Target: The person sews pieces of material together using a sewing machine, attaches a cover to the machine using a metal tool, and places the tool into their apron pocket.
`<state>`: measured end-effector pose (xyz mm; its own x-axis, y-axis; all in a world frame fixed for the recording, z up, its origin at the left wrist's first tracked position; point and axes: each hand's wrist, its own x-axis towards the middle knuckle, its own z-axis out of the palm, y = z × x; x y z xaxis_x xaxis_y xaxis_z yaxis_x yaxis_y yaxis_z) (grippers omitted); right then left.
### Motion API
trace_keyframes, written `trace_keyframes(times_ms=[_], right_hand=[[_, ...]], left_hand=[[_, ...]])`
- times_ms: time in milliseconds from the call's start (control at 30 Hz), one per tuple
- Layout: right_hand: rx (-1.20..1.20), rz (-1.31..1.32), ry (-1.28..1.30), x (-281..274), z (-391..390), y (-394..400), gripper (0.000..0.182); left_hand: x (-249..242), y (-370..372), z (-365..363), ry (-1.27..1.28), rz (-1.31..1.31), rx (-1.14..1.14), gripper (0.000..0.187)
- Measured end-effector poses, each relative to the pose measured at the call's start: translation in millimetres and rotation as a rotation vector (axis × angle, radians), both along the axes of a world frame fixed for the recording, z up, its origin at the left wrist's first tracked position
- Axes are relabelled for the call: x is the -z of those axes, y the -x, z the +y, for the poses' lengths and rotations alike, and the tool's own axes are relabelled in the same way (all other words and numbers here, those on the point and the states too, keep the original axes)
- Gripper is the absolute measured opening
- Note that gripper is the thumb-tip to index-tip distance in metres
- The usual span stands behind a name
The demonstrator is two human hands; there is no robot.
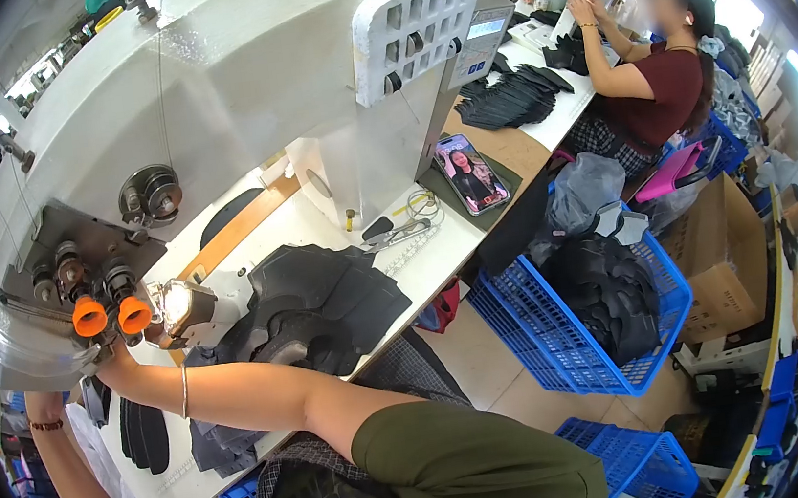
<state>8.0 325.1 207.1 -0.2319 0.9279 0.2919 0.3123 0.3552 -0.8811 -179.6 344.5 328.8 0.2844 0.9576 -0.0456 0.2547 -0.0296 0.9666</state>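
Note:
A large white sewing machine (231, 71) fills the upper left, with two orange knobs (111, 315) at its head. My right hand (117, 365), below a thin bracelet, reaches under the machine head; its fingers are mostly hidden there. My left forearm comes up at the far left with a beaded bracelet, and my left hand (44, 400) shows only at the wrist, its fingers out of sight behind the machine head. Dark cut fabric pieces (312, 303) lie stacked on the white tabletop beside my right forearm. Another dark piece (145, 435) lies below my right wrist.
Scissors (397, 233) and a phone (472, 174) lie beyond the fabric stack. A blue basket (576, 337) of black pieces stands on the floor at right, near a cardboard box (720, 257). A co-worker (669, 71) sits at the back right, both hands raised.

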Motion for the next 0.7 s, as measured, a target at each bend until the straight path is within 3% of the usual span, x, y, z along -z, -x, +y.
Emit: trace_keyframes(times_ms=[100, 167, 267, 300, 367, 400, 467, 500, 567, 700], right_hand=[[-0.063, 0.103, 0.082, 27, 23, 31, 0.041], [-0.014, 0.485, -0.069, 63, 49, 63, 0.038], [0.065, 1.051, -0.298, 123, 95, 129, 0.035], [0.065, 1.047, -0.297, 122, 92, 124, 0.035], [-0.015, 0.88, -0.229, 113, 81, 104, 0.036], [-0.016, 0.879, -0.228, 107, 75, 99, 0.036], [-0.021, 0.988, -0.152, 100, 68, 86, 0.034], [-0.023, 1.042, -0.115, 91, 69, 89, 0.033], [-0.027, 1.148, -0.038, 76, 71, 85, 0.031], [-0.041, 1.361, 0.13, 62, 44, 57, 0.027]], left_hand=[[4, -25, -7, -0.003, -0.17, -0.15, 0.034], [5, -17, 0, 0.016, -0.16, -0.021, 0.036], [9, -16, 1, 0.006, -0.25, -0.001, 0.036], [13, -10, 3, 0.007, -0.253, -0.001, 0.036], [21, 2, 9, -0.25, 0.039, 0.002, 0.034], [26, 3, 9, -0.249, 0.038, 0.001, 0.034], [29, -9, 0, -0.604, 0.344, -0.117, 0.031], [28, -15, -5, -0.604, 0.342, -0.118, 0.031], [23, -32, -18, -0.88, 0.717, -0.157, 0.027], [12, -68, -47, -0.917, 0.806, -0.166, 0.024]])
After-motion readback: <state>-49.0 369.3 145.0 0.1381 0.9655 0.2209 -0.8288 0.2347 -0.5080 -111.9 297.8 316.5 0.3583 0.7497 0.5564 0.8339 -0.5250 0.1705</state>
